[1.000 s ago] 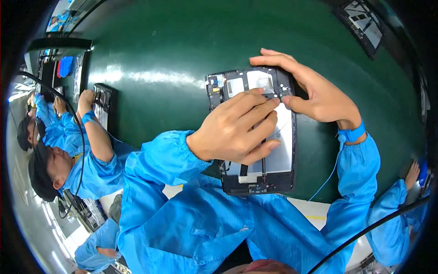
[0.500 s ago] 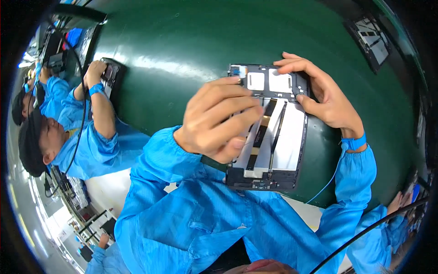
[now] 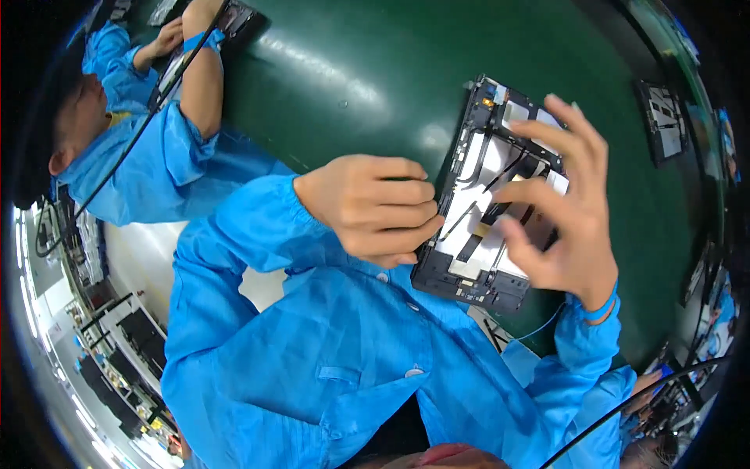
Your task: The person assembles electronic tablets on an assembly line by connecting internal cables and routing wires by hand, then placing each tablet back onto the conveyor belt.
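Person's own hands: two, namely one left hand (image 3: 375,207) and one right hand (image 3: 570,207). Opened tablets: two clearly countable, one near tablet (image 3: 483,168) below the right hand and one far tablet (image 3: 664,123) at the right side. Green tables (image 3: 391,47): one. Wrist straps (image 3: 201,42): two, one per person on the wearer and a co-worker (image 3: 164,176). Jacket buttons (image 3: 414,373): three visible. Chest pockets (image 3: 340,374): one. Black cable lengths (image 3: 662,381): two; whether joined, cannot be told. Co-workers: several, exact number unclear at the rim
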